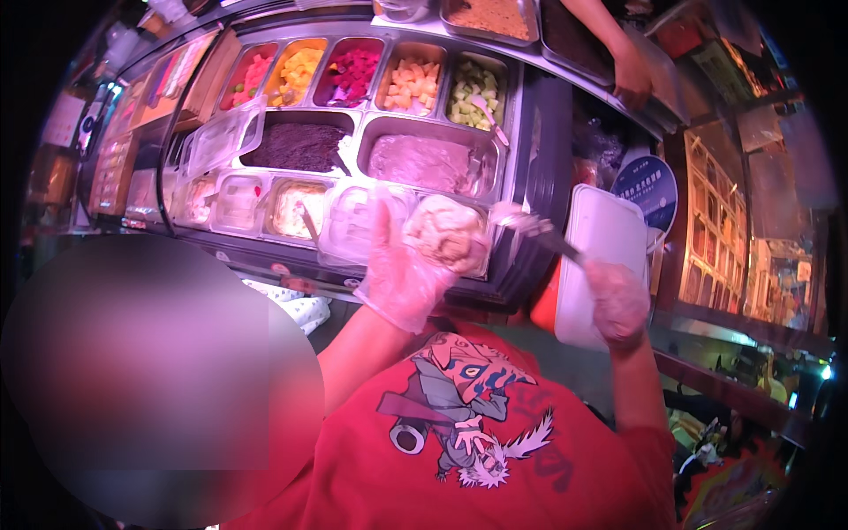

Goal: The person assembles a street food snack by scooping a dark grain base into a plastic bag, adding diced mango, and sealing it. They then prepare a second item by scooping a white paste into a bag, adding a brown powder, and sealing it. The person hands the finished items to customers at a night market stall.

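Observation:
My left hand (402,278), in a clear plastic glove, supports a pale cream-coloured soft mound (446,234) near the counter's front edge. Its thumb points up, and its fingers are hidden beneath the mound. In my gloved right hand (617,300) is a dark-handled spatula (556,240), its tip smeared with pale paste and blurred by motion. This tip is apart from the mound, to its right. Beyond my left hand lie a steel pan of mauve paste (424,163) and a pan of dark purple-black filling (296,144).
Pans of cubed fruit, such as yellow cubes (296,72) and green cubes (475,93), line the back. A white-lidded box (601,265) stands at the right. Another person's hand (632,79) rests near the trays at the top right. Clear lids (221,137) lie on the left.

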Tool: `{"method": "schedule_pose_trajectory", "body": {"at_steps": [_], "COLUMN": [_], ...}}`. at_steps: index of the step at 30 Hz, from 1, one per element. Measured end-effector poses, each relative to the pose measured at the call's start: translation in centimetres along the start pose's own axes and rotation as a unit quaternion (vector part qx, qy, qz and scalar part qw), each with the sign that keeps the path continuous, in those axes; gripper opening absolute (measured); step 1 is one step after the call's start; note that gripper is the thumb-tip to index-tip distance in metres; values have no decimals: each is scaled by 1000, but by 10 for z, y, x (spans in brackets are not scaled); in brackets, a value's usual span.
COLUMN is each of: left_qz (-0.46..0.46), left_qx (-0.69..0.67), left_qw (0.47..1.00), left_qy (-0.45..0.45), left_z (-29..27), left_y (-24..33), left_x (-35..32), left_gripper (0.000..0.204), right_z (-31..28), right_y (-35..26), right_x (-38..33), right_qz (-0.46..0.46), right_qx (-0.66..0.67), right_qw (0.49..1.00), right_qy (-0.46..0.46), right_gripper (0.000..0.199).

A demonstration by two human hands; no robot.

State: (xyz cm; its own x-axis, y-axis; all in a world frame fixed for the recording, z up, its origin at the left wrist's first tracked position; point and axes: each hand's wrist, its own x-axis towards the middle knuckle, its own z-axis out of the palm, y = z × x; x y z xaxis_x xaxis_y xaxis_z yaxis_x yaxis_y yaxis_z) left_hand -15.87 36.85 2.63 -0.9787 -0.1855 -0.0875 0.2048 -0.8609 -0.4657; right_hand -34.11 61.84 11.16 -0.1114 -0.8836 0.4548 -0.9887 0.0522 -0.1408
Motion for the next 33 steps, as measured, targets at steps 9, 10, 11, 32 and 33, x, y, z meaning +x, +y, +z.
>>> {"method": "schedule_pose_trajectory", "body": {"at_steps": [9,10,11,32,33], "left_qz": [164,176,189,71,80], "left_qx": [189,193,194,210,217], "left_qw": [967,964,962,965,961], "left_qy": [51,45,40,140,152], "left_z": [38,40,41,99,100], "left_y": [54,62,71,219,224], "left_x": [-42,-47,-55,-17,-16], "left_gripper": [78,76,74,89,90], "right_z": [156,197,219,314,319], "right_y": [-13,-10,-17,56,66], "right_x": [-9,-24,-22,176,193], "right_qz": [170,212,309,341,340], "right_qx": [81,128,192,113,110], "right_qw": [967,965,926,933,934], "right_qy": [-170,-88,-99,10,13], "right_gripper": [25,10,17,22,21]}}
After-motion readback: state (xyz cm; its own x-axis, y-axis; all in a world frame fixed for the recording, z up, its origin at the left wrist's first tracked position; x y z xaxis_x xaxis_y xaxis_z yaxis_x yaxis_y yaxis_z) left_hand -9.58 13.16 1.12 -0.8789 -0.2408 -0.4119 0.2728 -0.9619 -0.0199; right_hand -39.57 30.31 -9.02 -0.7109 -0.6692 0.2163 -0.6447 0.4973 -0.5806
